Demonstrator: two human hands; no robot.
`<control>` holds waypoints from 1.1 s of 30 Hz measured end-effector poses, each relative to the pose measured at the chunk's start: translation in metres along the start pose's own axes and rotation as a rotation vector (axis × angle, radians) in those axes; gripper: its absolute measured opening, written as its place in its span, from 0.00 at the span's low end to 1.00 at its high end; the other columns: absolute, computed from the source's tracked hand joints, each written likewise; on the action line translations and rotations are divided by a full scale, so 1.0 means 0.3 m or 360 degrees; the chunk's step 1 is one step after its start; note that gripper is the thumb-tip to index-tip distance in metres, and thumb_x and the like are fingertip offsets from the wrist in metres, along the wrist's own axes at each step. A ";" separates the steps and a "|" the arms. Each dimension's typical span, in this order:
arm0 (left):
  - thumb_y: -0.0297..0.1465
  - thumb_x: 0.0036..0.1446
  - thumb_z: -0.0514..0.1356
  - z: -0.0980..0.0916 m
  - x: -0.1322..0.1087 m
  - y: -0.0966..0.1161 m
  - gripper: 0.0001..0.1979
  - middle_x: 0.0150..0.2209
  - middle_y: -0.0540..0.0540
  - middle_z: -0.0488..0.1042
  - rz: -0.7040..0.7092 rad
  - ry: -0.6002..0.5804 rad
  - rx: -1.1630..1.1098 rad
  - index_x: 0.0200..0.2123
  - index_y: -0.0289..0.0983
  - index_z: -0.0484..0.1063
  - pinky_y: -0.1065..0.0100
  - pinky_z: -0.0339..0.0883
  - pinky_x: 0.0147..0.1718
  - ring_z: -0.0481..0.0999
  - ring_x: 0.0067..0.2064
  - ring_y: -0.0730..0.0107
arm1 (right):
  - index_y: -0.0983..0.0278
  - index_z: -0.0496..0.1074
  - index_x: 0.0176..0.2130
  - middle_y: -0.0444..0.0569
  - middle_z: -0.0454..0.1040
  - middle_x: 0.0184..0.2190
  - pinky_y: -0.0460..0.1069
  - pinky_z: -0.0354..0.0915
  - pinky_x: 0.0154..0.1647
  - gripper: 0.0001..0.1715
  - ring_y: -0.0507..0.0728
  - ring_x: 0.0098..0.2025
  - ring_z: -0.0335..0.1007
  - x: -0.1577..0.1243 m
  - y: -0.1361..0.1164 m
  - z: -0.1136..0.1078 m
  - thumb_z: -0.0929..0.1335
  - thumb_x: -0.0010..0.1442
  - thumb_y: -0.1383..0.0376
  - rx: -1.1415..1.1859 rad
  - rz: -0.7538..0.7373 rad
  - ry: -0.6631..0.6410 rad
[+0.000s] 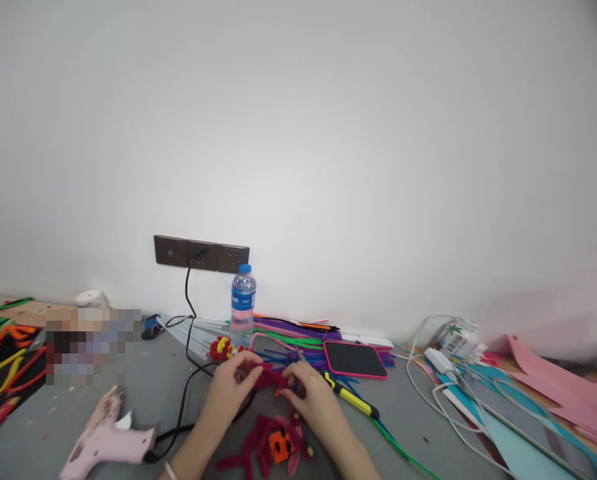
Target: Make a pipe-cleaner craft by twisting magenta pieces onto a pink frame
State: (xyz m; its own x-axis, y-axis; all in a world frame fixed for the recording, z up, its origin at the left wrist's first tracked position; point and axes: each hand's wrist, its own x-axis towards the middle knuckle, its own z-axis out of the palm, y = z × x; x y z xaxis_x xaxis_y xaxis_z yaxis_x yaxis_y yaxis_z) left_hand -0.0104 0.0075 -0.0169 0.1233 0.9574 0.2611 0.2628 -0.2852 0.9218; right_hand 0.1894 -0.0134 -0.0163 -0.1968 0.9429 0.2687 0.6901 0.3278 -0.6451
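Note:
Over the grey table, my left hand (236, 385) is closed in a pinch on one end of a dark pink pipe-cleaner piece (267, 379). My right hand (302, 387) pinches its other side, fingers curled, with a small orange bit showing at the thumb tip. Just below the hands lies a fuzzy dark pink figure (263, 443) with an orange patch (280, 445) on it. Behind my left hand sits a small red and yellow fuzzy piece (222, 348). Parts of the held piece are hidden by my fingers.
A pink glue gun (106, 437) lies at left, its cord running to a wall socket (201, 255). Behind the hands are a water bottle (243, 300), bundled pipe cleaners (288, 341) and a phone (356, 359). A yellow-black tool (356, 400), cables and coloured sheets (553, 393) lie rightward.

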 end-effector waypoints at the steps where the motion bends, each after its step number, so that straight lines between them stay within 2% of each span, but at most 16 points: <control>1: 0.35 0.53 0.60 0.002 -0.001 -0.001 0.08 0.31 0.45 0.79 -0.0005 -0.0008 -0.0025 0.32 0.36 0.75 0.68 0.68 0.32 0.76 0.34 0.61 | 0.60 0.71 0.33 0.44 0.72 0.29 0.49 0.61 0.37 0.11 0.58 0.35 0.68 -0.001 -0.001 0.001 0.67 0.51 0.75 -0.0039 -0.0001 -0.0022; 6: 0.33 0.51 0.61 0.009 -0.006 -0.006 0.06 0.32 0.45 0.79 -0.0004 -0.0027 -0.0064 0.32 0.37 0.75 0.68 0.69 0.34 0.77 0.35 0.61 | 0.59 0.72 0.37 0.44 0.72 0.30 0.49 0.61 0.39 0.18 0.59 0.36 0.69 -0.005 -0.011 -0.002 0.65 0.49 0.78 -0.0138 0.0014 -0.0093; 10: 0.33 0.52 0.61 0.008 -0.010 0.000 0.06 0.31 0.45 0.79 0.0031 -0.0012 -0.0024 0.31 0.37 0.76 0.67 0.70 0.34 0.77 0.34 0.61 | 0.60 0.72 0.33 0.45 0.74 0.31 0.49 0.60 0.40 0.17 0.59 0.38 0.70 -0.008 -0.016 -0.002 0.63 0.47 0.78 -0.0149 -0.0031 -0.0166; 15: 0.34 0.51 0.62 0.001 -0.012 0.021 0.06 0.31 0.46 0.81 0.0034 -0.0009 0.0047 0.30 0.38 0.77 0.67 0.68 0.33 0.78 0.34 0.61 | 0.60 0.72 0.31 0.45 0.75 0.29 0.49 0.60 0.36 0.10 0.58 0.33 0.70 -0.008 -0.009 -0.004 0.64 0.54 0.73 0.0032 -0.0003 0.0014; 19: 0.36 0.52 0.62 0.002 -0.012 0.026 0.08 0.31 0.46 0.81 0.0009 -0.0016 0.0059 0.30 0.38 0.78 0.68 0.67 0.32 0.77 0.32 0.62 | 0.61 0.73 0.34 0.44 0.72 0.24 0.49 0.61 0.31 0.06 0.57 0.27 0.69 0.005 0.006 -0.008 0.65 0.58 0.65 0.0457 0.0076 0.0180; 21: 0.36 0.52 0.61 0.004 -0.011 0.026 0.09 0.31 0.45 0.81 -0.0005 -0.0006 0.0028 0.30 0.37 0.78 0.68 0.67 0.31 0.77 0.32 0.62 | 0.63 0.73 0.36 0.44 0.70 0.22 0.48 0.62 0.29 0.11 0.56 0.25 0.67 0.014 0.014 -0.009 0.66 0.59 0.58 0.0773 0.0119 0.0245; 24: 0.37 0.52 0.61 0.007 -0.012 0.025 0.10 0.32 0.45 0.81 -0.0034 0.0006 -0.0034 0.31 0.37 0.78 0.69 0.66 0.29 0.76 0.31 0.63 | 0.64 0.76 0.36 0.46 0.73 0.22 0.48 0.64 0.28 0.19 0.54 0.25 0.67 0.024 0.025 -0.012 0.70 0.54 0.51 0.1301 0.0255 0.0361; 29: 0.37 0.53 0.61 0.011 -0.013 0.018 0.10 0.31 0.46 0.80 -0.0029 -0.0022 -0.0063 0.31 0.37 0.77 0.70 0.65 0.29 0.75 0.29 0.65 | 0.63 0.78 0.38 0.48 0.78 0.29 0.48 0.68 0.35 0.22 0.54 0.30 0.71 0.029 0.027 -0.031 0.77 0.45 0.54 0.1978 0.0488 0.0490; 33: 0.36 0.53 0.62 0.015 -0.013 0.014 0.09 0.30 0.46 0.79 -0.0059 -0.0062 -0.0179 0.32 0.36 0.77 0.70 0.66 0.30 0.74 0.30 0.65 | 0.63 0.78 0.35 0.43 0.73 0.22 0.47 0.68 0.31 0.20 0.52 0.26 0.69 0.028 0.027 -0.042 0.77 0.46 0.53 0.2174 0.0528 0.0590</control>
State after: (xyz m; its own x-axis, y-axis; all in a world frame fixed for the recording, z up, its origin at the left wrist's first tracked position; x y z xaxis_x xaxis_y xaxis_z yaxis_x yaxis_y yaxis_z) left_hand -0.0056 0.0024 -0.0154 0.1530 0.9641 0.2169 0.1593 -0.2407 0.9575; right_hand 0.2022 -0.0036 -0.0103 0.1707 0.9853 0.0038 -0.5626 0.1006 -0.8206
